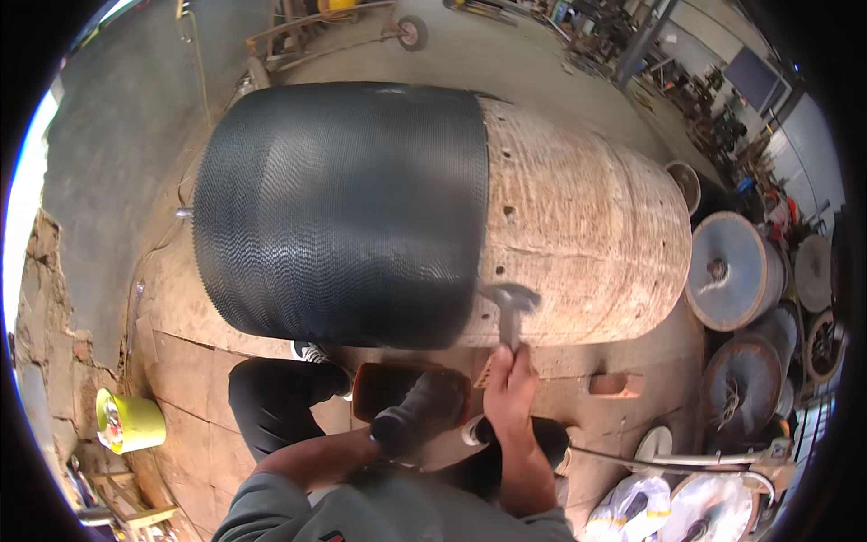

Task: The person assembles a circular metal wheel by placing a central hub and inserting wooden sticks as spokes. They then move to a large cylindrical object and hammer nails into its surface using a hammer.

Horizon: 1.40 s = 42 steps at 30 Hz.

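A large drum lies on its side before me. Its left part is wrapped in a black ridged covering (352,199), and its right part is a bare, tan, rough surface (587,226) with small dark holes. My right hand (512,384) grips the handle of a hammer (508,312). The hammer's head overlaps the lower edge of the drum, close to where black meets tan; contact cannot be made out. My left hand (420,411), in a dark grey glove, is smeared by motion between my knees. Under it is a reddish-brown container (368,384); the glove's fingers are unclear.
A brick (616,386) lies on the floor at the right. Round metal-faced drums (727,271) crowd the right side. A yellow bucket (140,423) and a small wooden stool (135,506) stand at the left. A wheeled frame (411,33) is beyond the drum.
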Available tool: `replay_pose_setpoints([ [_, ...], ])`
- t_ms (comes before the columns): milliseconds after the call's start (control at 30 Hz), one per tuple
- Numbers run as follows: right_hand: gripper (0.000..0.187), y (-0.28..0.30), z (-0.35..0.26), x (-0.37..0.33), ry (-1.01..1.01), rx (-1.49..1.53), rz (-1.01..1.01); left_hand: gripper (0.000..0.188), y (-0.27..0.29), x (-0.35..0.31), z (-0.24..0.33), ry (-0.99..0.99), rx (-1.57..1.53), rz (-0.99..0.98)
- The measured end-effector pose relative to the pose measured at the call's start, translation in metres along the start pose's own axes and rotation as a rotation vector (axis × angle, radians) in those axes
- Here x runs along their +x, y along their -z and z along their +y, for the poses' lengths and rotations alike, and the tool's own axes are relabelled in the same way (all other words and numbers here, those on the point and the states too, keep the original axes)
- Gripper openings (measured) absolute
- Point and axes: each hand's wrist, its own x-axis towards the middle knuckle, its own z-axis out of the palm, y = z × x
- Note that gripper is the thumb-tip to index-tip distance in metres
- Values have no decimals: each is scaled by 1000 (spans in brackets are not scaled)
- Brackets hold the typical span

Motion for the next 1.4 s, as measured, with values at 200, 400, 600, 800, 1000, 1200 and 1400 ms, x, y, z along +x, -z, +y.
replay_pose_setpoints([
  [200, 21, 5, 2, -3, 269, -171, 152, 17, 8, -6, 8, 407, -247, -99],
  [400, 24, 3, 5, -4, 124, 162, 154, 28, 64, 35, -12, 363, -69, 977],
  [600, 23, -1, 0, 8, -73, -223, -95, 41, 162, 76, -95, -238, 399, 855],
  [800, 24, 2, 0, 2, 348, 343, 412, 41, 170, 90, -103, -299, 546, 942],
  [1000, 19, -3, 4, 11, -56, -74, -8, 42, 174, 91, -104, -292, 547, 1001],
  [1200, 23, -2, 2, 5, 81, -140, 49, 40, 169, 95, -104, -262, 533, 996],
  [1400, 29, -2, 11, 10, 58, 53, 140, 43, 175, 103, -108, -145, 490, 1016],
])
